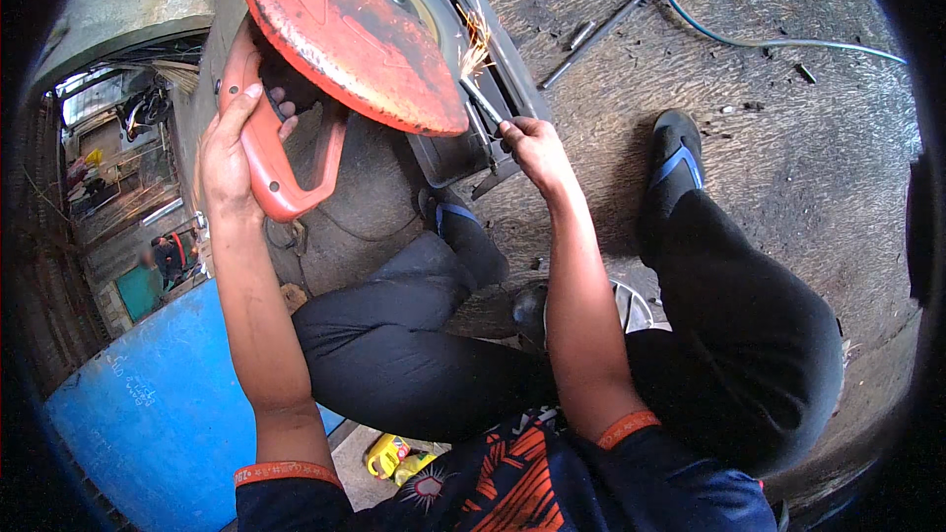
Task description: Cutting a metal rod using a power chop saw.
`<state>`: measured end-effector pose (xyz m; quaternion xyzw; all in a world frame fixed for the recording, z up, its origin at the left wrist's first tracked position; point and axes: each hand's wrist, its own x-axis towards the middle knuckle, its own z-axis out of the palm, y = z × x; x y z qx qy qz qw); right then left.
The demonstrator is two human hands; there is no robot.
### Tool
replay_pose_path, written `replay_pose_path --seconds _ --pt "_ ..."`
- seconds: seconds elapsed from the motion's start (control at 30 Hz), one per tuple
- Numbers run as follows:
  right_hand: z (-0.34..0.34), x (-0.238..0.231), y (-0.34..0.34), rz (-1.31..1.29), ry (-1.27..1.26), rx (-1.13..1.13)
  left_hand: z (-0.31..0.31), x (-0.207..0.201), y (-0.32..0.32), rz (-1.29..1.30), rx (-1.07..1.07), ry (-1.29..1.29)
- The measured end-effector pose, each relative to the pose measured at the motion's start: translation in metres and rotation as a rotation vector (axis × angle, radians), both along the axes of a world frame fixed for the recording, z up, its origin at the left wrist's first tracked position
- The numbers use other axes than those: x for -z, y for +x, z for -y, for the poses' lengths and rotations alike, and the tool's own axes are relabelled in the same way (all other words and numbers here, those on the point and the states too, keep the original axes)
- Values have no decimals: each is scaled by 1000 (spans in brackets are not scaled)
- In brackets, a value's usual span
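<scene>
My left hand (pixel 229 153) fingers clenched on cut-off saw (pixel 345 30) orange handle (pixel 266 153); right hand (pixel 532 148) fingers pinch thin metal rod (pixel 483 99) under its guard, sparks (pixel 475 44) there.

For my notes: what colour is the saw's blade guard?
The blade guard is orange-red, clearest in the head view.

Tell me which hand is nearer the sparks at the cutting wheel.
Right. The right hand holds a thin metal rod whose tip meets the wheel at the sparks, just above it. The left hand grips the orange saw handle, far off to the left.
</scene>
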<state>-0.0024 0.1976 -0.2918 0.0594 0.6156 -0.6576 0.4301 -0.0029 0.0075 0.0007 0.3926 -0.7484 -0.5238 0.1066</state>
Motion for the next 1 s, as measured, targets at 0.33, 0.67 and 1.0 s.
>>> replay_pose_path --seconds 0.33,0.67,1.0 --pt "-6 -18 -4 -152 126 43 0 0 -1 8 -3 -1" --pt "-12 -2 -10 -18 10 154 4 -2 -2 56 5 -37" --pt "-11 -24 -10 295 -251 132 -4 -3 -2 20 0 -5"
